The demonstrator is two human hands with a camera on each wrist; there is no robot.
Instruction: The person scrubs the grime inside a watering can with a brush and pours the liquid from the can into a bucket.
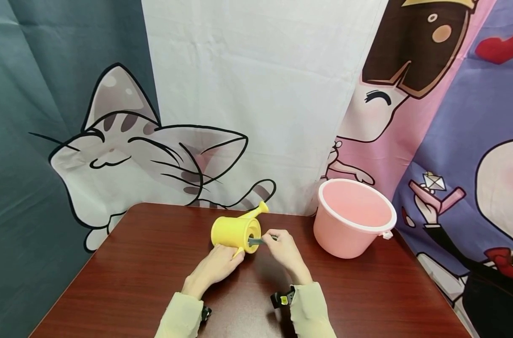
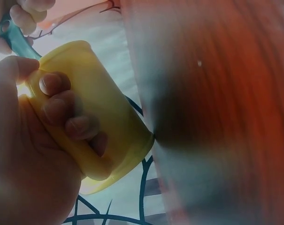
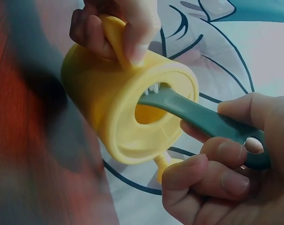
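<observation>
A smooth yellow watering can is lying sideways over the counter, long axis running left-right, open end facing right, spout pointing back and right. The left hand is clamping its grip on the handle; the right hand is clamping its own on a green brush, white bristles mostly hiding inside.

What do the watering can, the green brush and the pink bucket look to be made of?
Watering can: likely moulded plastic, smooth with a soft sheen, yellow inside and out. Brush: smooth, satin green handle, probably plastic; its pale bristles may be synthetic, but too little shows to tell. Bucket: probably plastic, smooth pink wall with a rounded, paler rim.
</observation>
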